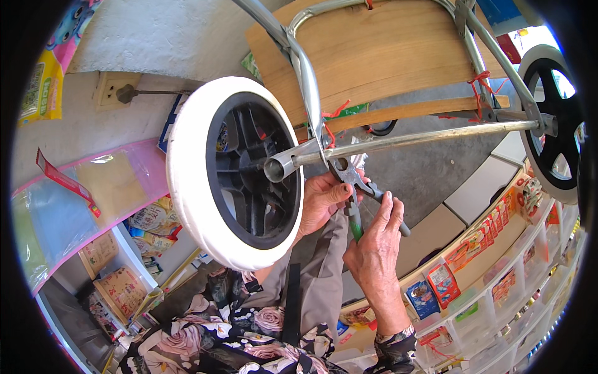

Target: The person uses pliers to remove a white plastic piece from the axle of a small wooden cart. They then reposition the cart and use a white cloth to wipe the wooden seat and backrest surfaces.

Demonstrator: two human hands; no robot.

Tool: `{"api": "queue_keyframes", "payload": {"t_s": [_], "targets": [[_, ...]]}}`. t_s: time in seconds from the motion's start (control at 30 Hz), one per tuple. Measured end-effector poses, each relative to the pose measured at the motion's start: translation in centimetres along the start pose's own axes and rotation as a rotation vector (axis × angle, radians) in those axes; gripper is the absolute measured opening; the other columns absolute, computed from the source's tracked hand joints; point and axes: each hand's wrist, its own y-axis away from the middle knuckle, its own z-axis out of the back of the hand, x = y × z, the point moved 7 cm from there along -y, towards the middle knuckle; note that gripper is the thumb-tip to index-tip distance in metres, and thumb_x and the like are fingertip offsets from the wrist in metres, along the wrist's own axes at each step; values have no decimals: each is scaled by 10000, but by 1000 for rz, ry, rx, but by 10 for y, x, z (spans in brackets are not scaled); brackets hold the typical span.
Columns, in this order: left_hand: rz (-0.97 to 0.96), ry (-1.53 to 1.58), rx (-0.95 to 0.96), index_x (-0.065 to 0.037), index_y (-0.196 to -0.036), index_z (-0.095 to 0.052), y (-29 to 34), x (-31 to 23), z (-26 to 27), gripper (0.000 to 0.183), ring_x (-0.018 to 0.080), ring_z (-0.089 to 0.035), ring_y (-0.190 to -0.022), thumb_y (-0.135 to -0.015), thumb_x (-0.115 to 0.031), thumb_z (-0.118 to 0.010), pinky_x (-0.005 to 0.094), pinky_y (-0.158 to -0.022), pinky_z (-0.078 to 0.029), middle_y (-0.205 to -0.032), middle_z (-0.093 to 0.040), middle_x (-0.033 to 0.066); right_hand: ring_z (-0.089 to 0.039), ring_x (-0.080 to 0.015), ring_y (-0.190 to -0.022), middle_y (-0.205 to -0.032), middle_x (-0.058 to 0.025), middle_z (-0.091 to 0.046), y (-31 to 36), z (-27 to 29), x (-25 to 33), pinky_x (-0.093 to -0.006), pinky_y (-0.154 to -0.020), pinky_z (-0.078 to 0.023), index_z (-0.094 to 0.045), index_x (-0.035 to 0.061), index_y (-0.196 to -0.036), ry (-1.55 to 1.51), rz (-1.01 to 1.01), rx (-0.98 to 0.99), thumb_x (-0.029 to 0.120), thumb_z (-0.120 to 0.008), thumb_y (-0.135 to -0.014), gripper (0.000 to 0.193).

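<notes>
My right hand (377,243) is closed round the handles of a pair of pliers (356,182); one grip is dark, the other partly green. The jaws lie against a metal tube frame (411,141), just below its long cross tube. My left hand (321,202) reaches past a white-rimmed wheel (194,177), its thumb and fingers bent together beside the jaws. What it pinches is hidden. Red ties (331,121) are knotted round the frame near the jaws. A wooden board (374,56) is fastened to the tubes.
A second wheel (541,81) sits at the cross tube's far right end. On the right, clear plastic bins (498,293) and a shelf hold packets. A pink-edged plastic sheet (99,187) and several boxes (121,290) are at left, below a wall socket (115,92).
</notes>
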Motion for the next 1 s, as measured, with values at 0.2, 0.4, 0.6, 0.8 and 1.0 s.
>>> {"api": "queue_keyframes", "payload": {"t_s": [0.2,0.4,0.6,0.8,1.0], "targets": [[-1,13,-52,-30,-1157,-562,2,-3,-4,357,172,-578,-1004,-872,-236,-624,317,-900,-463,-1153,-577,105,-461,-449,-1077,-1260,-322,-332,-3,6,1,-466,-843,-402,-253,-124,-1314,84,44,-31,-20,-634,-566,846],[5,2,-47,-48,-1133,-576,-1,-5,-6,322,164,-587,-974,-869,-225,-628,317,-889,-461,-1127,-586,89,-469,-366,-1056,-1215,-227,-442,-8,17,3,-468,-853,-328,-331,-71,-1299,279,5,-9,48,-630,-521,842],[21,-23,-63,-43,-1126,-579,-3,-3,-3,336,164,-589,-973,-857,-235,-642,325,-895,-458,-1128,-588,95,-415,-385,-1155,-1218,-231,-431,-11,22,2,-510,-939,-281,-322,-47,-1299,346,5,3,44,-620,-546,815],[9,-35,-53,-36,-1128,-578,-5,-5,-3,349,170,-591,-983,-851,-236,-650,330,-902,-457,-1134,-590,107,-405,-425,-1145,-1206,-257,-411,-15,19,-7,-504,-953,-306,-301,-57,-1298,127,1,110,-5,-595,-559,797],[0,-36,-32,-36,-1125,-579,-5,-7,-4,348,177,-595,-980,-847,-232,-654,330,-879,-473,-1125,-593,107,-411,-419,-1123,-1182,-257,-412,-17,20,-7,-462,-953,-337,-312,-71,-1283,76,30,107,-13,-596,-549,789]]}}
